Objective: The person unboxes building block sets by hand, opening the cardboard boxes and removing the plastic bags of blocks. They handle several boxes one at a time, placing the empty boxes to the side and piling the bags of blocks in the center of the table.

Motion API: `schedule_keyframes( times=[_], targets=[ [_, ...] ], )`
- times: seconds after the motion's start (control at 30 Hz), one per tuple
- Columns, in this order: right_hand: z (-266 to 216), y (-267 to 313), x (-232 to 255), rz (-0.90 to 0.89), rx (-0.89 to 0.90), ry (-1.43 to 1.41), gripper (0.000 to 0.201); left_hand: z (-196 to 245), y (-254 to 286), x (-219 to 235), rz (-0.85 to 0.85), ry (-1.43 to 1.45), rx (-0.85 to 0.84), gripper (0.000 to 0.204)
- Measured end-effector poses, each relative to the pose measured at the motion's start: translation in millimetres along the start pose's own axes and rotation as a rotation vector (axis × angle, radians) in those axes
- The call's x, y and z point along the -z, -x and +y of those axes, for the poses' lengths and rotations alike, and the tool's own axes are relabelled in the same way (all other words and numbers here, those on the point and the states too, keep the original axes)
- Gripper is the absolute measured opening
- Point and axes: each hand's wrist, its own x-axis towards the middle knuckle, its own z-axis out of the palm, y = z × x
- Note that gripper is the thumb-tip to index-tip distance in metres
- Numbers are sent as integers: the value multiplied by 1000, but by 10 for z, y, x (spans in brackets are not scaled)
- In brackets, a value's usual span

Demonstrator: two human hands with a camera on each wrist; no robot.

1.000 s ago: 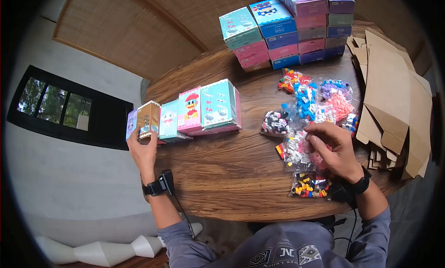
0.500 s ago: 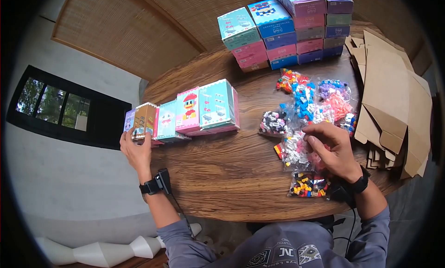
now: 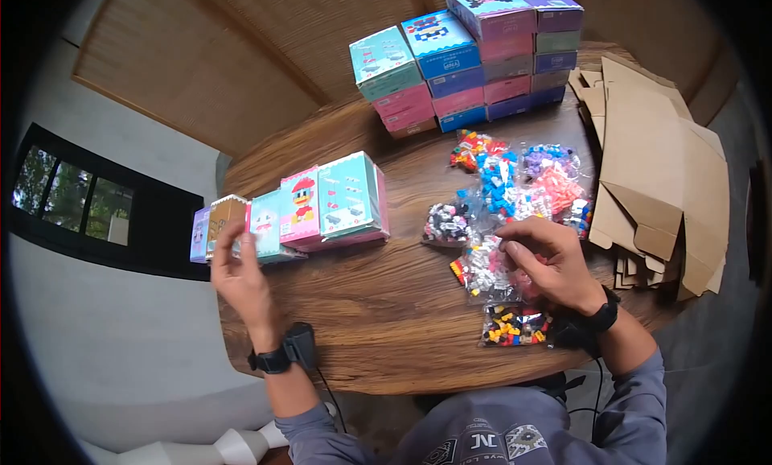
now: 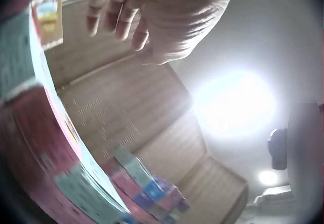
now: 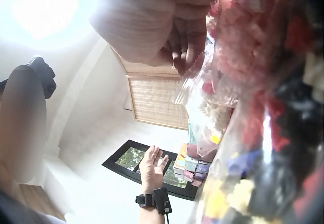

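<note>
In the head view my left hand [image 3: 243, 284] is raised in front of a row of small boxes at the table's left, holding nothing. Its fingers are slightly bent and overlap the brown box [image 3: 219, 224] in this view. Next to that box stand a pale teal box [image 3: 267, 224], a pink box with a duck picture [image 3: 301, 210] and a teal box [image 3: 347, 195]. My right hand [image 3: 555, 264] rests over clear bags of small building bricks, fingers loosely curled, near the bag of white bricks [image 3: 487, 265]. The right wrist view shows a bag of pink bricks [image 5: 243, 46] close beside this hand.
Stacked boxes [image 3: 458, 71] stand at the back of the wooden table [image 3: 386, 304]. Flattened cardboard [image 3: 651, 167] lies along the right edge. More brick bags lie between, including purple [image 3: 551, 161] and yellow-and-black [image 3: 515, 327] ones. A cable [image 3: 336, 405] hangs from my left wrist camera.
My left hand has let go of the brown box at the row's left end and drawn back toward me. The right hand stays over the bags. The head view has shifted a little.
</note>
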Motion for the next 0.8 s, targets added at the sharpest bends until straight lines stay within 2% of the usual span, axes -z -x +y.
schedule_keyframes(
  times=[0.03,0.13,0.2,0.27,0.4,0.57,0.67,0.8],
  targets=[
    [14,-2,-1,1,2,-5,20,141,105,-175,-47,120,98,17],
    [10,-2,-5,-4,-23,-42,20,238,371,-656,-249,304,83,16],
    [44,-1,3,-7,-19,-34,20,292,556,-936,-378,444,174,15],
    [30,0,-2,-6,-28,-45,20,377,710,-1173,-512,551,189,13],
    [42,-6,-4,-1,-14,-35,19,351,927,-1532,-675,684,319,12],
    [51,-26,-23,22,-21,-24,19,226,943,-1662,-640,848,380,16],
    [38,-29,-16,-16,-96,-64,19,104,957,-1703,-599,953,477,16],
    [-195,-102,100,-58,-51,101,20,7,959,-1692,-628,1045,501,15]
  ],
)
